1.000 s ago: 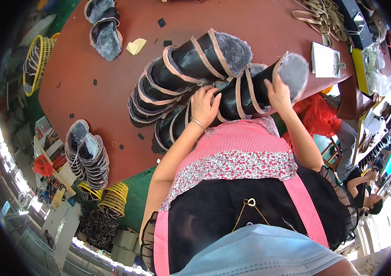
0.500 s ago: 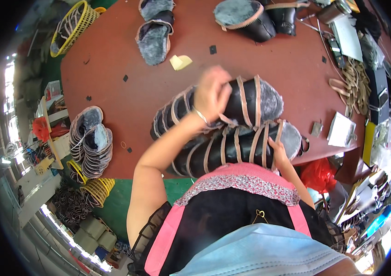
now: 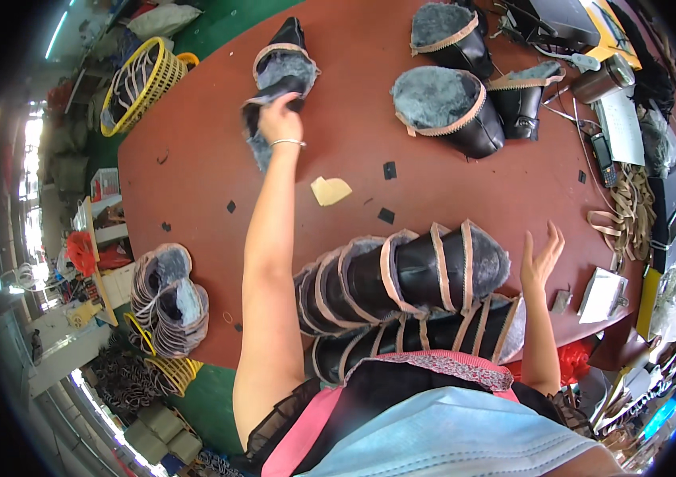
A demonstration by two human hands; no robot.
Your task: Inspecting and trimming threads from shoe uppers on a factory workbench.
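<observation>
At the far left of the table, my left hand [image 3: 280, 121] grips the black edge of a fur-lined shoe upper [image 3: 257, 149]. Just beyond it lies another upper [image 3: 288, 63] with grey fur and a tan rim. My right hand [image 3: 543, 258] is raised with fingers apart, holding nothing, beside the right end of two rows of nested shoe uppers. The farther row [image 3: 417, 269] and the nearer row [image 3: 425, 332] are black with tan edging and grey fur inside. My apron partly covers the nearer row.
A stack of uppers [image 3: 169, 298] stands at the table's left edge. More black uppers [image 3: 441, 99] sit at the far side. A yellow paper piece [image 3: 330, 191] and small black scraps lie mid-table. Tan straps [image 3: 632, 203], a metal flask [image 3: 604, 79] and a clipboard [image 3: 602, 296] are at right.
My left hand has gone from the farther row to the upper at the far left and grips it. My right hand has let go of the nearer row and lifted. The view has shifted.
</observation>
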